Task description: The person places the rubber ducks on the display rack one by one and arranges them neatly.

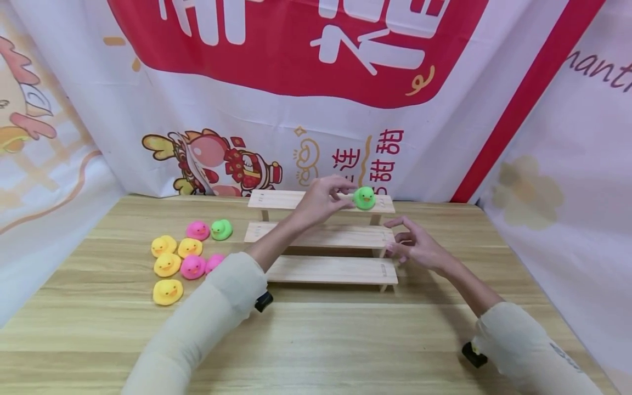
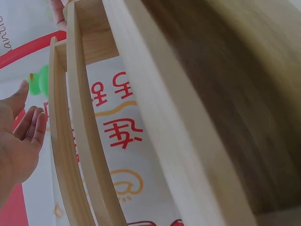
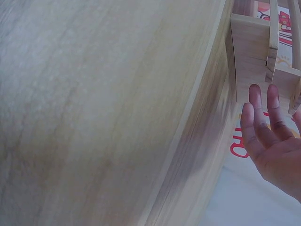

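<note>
Your left grip (image 1: 323, 198) was loose, just left of the green duck (image 1: 365, 198) near the right end of the top shelf (image 1: 276, 200), while your loose right grip (image 1: 418, 248) was lower and farther away.

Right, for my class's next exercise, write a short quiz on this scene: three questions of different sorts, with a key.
1. How many yellow ducks lie on the table?
2. True or false: the right hand is by the right end of the wooden stand.
3. What colour is the duck on the top shelf, beside the left hand?
A) pink
B) green
C) yellow

Key: 1. Four. 2. True. 3. B.
</note>
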